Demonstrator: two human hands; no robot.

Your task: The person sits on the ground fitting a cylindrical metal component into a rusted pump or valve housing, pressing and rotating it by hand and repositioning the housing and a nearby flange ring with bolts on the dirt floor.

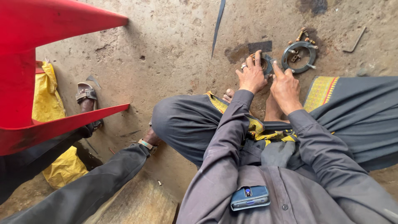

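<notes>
Person is sitting cross-legged on a dirt floor [166, 54], both arms stretched out toward about 12 o'clock. The left hand [252, 74] sits on top of a small round metal part [265, 64] lying on the floor, fingers spread over it and pressing down more than wrapping around it, so the grip is loose and open-ish, with a ring on one finger. The right hand [285, 86] is just beside it at roughly 3 o'clock, index finger poking out and touching the edge of that same round part; the other fingers are curled in, and I can't tell if anything is tucked inside them.

A bit further out, around 1 o'clock from the hands, there's a bigger dark metal ring [299, 57] flat on the floor with a few bolts [304, 35] and small bits inside and just beyond it. A bent metal rod [354, 40] lies over at 2 o'clock, well apart.

A blue phone [250, 197] sticks out of the shirt pocket down at 6 o'clock. Off at 9 o'clock there's a red plastic chair [37, 74], a yellow bag [45, 89], and another person's sleeve [99, 178] with a wristband, plus a sandalled foot [87, 97].
</notes>
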